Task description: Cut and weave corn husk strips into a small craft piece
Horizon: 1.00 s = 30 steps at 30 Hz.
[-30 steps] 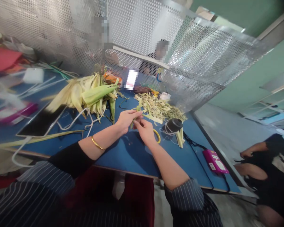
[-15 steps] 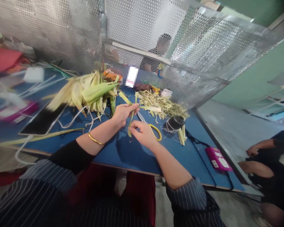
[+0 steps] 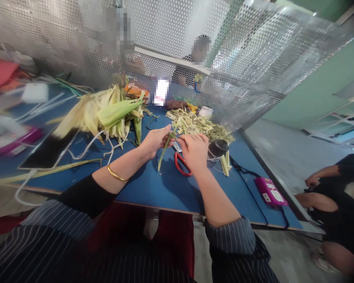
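Note:
My left hand [image 3: 153,142] is closed, pinching a narrow green strip of corn husk [image 3: 164,154] that hangs down below its fingertips. Just to the right, my right hand [image 3: 195,151] has its thumb and fingers pressed together at the same husk piece, near where the strips cross; exactly what lies between those fingertips is hidden. Scissors [image 3: 183,166] lie on the table under my right hand, a red handle loop and part of the blades showing. A dark spool of thread [image 3: 218,148] stands right beside that hand.
A bundle of corn husks [image 3: 109,110] lies to the left, shredded husk pieces [image 3: 200,125] behind my hands. A black tablet-like device [image 3: 51,151] with a white cable is at left, a magenta power strip [image 3: 270,191] at right. A seated person [image 3: 342,196] is beyond the table's right edge.
My right hand has moved up and right, from the strip's lower end to near my left fingertips. The strips now cross there. The red scissor handle shows instead of the yellow one.

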### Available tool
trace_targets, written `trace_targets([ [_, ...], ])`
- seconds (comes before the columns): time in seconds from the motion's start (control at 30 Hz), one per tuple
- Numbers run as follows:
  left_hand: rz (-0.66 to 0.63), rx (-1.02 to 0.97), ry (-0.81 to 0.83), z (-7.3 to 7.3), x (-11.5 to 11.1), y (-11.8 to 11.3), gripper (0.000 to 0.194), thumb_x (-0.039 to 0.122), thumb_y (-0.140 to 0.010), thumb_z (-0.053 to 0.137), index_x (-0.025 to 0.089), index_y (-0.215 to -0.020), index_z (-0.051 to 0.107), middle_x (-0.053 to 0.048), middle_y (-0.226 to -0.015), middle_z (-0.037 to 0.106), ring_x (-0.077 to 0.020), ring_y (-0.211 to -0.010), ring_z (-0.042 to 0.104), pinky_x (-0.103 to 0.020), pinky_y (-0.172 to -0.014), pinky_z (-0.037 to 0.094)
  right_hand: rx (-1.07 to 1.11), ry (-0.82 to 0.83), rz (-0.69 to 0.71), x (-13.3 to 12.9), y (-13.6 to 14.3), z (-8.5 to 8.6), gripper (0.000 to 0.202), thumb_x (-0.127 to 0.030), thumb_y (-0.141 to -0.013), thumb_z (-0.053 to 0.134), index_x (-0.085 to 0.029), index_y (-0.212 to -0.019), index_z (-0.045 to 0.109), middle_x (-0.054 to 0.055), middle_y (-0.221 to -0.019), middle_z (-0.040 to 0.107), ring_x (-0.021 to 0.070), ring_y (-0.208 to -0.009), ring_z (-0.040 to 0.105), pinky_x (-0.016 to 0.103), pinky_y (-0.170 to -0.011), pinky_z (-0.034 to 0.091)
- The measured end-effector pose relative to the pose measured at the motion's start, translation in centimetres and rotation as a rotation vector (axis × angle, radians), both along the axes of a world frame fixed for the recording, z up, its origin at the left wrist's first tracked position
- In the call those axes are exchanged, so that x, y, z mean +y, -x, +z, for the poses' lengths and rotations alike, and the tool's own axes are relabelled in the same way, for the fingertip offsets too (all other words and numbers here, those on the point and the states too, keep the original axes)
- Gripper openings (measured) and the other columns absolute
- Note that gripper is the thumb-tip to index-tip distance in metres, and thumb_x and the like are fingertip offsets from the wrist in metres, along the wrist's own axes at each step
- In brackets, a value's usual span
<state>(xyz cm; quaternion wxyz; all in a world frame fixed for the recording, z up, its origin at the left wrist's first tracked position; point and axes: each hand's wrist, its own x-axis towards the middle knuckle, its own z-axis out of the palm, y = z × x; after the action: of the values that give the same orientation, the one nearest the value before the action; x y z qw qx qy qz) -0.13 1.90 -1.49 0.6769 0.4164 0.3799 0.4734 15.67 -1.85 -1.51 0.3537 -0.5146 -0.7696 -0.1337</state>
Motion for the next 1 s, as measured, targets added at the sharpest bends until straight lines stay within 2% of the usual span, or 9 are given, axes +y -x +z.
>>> trace_targets([
  [0.17, -0.014, 0.104, -0.171, -1.0, 0.2, -0.3, 0.017, 0.022, -0.069, 0.077, 0.01, -0.074, 0.065, 0.0, -0.06, 0.06, -0.0047, -0.047, 0.049, -0.02, -0.051, 0.042, -0.035, 0.169, 0.087, 0.4, 0.3, -0.7, 0.027, -0.032, -0.094, 0.045, -0.021, -0.073, 0.057, 0.002, -0.067, 0.061, 0.0165, -0.064, 0.05, 0.036, -0.083, 0.034],
  [0.3, 0.104, 0.142, -0.188, -1.2, 0.4, -0.5, 0.012, 0.019, -0.071, 0.073, 0.011, -0.076, 0.066, 0.002, -0.061, 0.06, -0.0035, -0.043, 0.044, -0.02, -0.045, 0.036, 0.096, 0.296, 0.166, 0.3, 0.4, -0.6, 0.028, -0.031, -0.09, 0.05, -0.021, -0.064, 0.054, -0.001, -0.059, 0.054, 0.0145, -0.059, 0.046, 0.03, -0.067, 0.034],
  [0.4, 0.086, 0.115, -0.155, -1.2, 0.5, -0.4, 0.013, 0.02, -0.07, 0.074, 0.011, -0.076, 0.067, 0.002, -0.057, 0.056, -0.0039, -0.042, 0.042, -0.02, -0.042, 0.032, 0.371, 0.483, 0.196, 0.5, 0.2, -0.5, 0.03, -0.038, -0.088, 0.052, -0.02, -0.064, 0.058, -0.002, -0.057, 0.053, 0.0131, -0.057, 0.047, 0.028, -0.06, 0.034],
  [0.53, -0.05, 0.058, -0.084, -1.0, 0.5, -0.2, 0.017, 0.025, -0.07, 0.076, 0.012, -0.076, 0.067, 0.002, -0.056, 0.055, -0.0045, -0.043, 0.044, -0.02, -0.041, 0.029, 1.025, 0.707, 0.231, 1.2, -0.1, -0.8, 0.036, -0.052, -0.082, 0.058, -0.018, -0.073, 0.063, -0.002, -0.063, 0.055, 0.0104, -0.054, 0.047, 0.026, -0.055, 0.038],
  [0.6, -0.122, 0.063, -0.061, -0.8, 0.3, -0.2, 0.021, 0.032, -0.075, 0.073, 0.012, -0.073, 0.066, -0.001, -0.059, 0.057, -0.0053, -0.044, 0.045, -0.021, -0.041, 0.03, 1.25, 0.737, 0.291, 1.7, -0.2, -1.1, 0.032, -0.05, -0.076, 0.066, -0.018, -0.078, 0.064, -0.003, -0.064, 0.053, 0.0082, -0.052, 0.045, 0.025, -0.054, 0.039],
  [0.67, -0.167, 0.085, -0.035, -0.7, 0.0, -0.3, 0.026, 0.037, -0.079, 0.068, 0.013, -0.072, 0.066, -0.003, -0.061, 0.059, -0.0067, -0.044, 0.047, -0.023, -0.042, 0.031, 1.351, 0.73, 0.34, 2.0, -0.2, -1.3, 0.028, -0.044, -0.072, 0.072, -0.018, -0.079, 0.065, -0.005, -0.062, 0.051, 0.0068, -0.051, 0.043, 0.023, -0.052, 0.038],
  [0.8, -0.199, 0.118, -0.034, -0.3, -0.6, -0.5, 0.023, 0.036, -0.08, 0.067, 0.014, -0.073, 0.064, 0.0, -0.058, 0.054, -0.0047, -0.041, 0.042, -0.022, -0.04, 0.025, 1.419, 0.708, 0.395, 2.2, -0.1, -1.7, 0.022, -0.036, -0.069, 0.076, -0.017, -0.073, 0.064, -0.004, -0.061, 0.052, 0.0066, -0.052, 0.044, 0.023, -0.052, 0.038],
  [0.9, -0.212, 0.157, -0.031, -0.2, -1.0, -0.7, 0.02, 0.03, -0.077, 0.07, 0.014, -0.068, 0.061, 0.004, -0.052, 0.047, -0.0018, -0.037, 0.031, -0.022, -0.039, 0.012, 1.443, 0.711, 0.381, 2.2, 0.2, -1.9, 0.021, -0.034, -0.067, 0.077, -0.017, -0.068, 0.063, -0.004, -0.058, 0.053, 0.0072, -0.052, 0.046, 0.023, -0.051, 0.037],
  [1.0, -0.237, 0.186, -0.019, -0.1, -1.2, -0.9, 0.019, 0.023, -0.075, 0.069, 0.015, -0.063, 0.056, 0.005, -0.048, 0.045, -0.0017, -0.036, 0.027, -0.022, -0.04, 0.009, 1.491, 0.688, 0.356, 2.1, 0.4, -1.9, 0.021, -0.031, -0.065, 0.076, -0.016, -0.065, 0.062, -0.005, -0.053, 0.051, 0.0067, -0.049, 0.043, 0.022, -0.05, 0.035],
])
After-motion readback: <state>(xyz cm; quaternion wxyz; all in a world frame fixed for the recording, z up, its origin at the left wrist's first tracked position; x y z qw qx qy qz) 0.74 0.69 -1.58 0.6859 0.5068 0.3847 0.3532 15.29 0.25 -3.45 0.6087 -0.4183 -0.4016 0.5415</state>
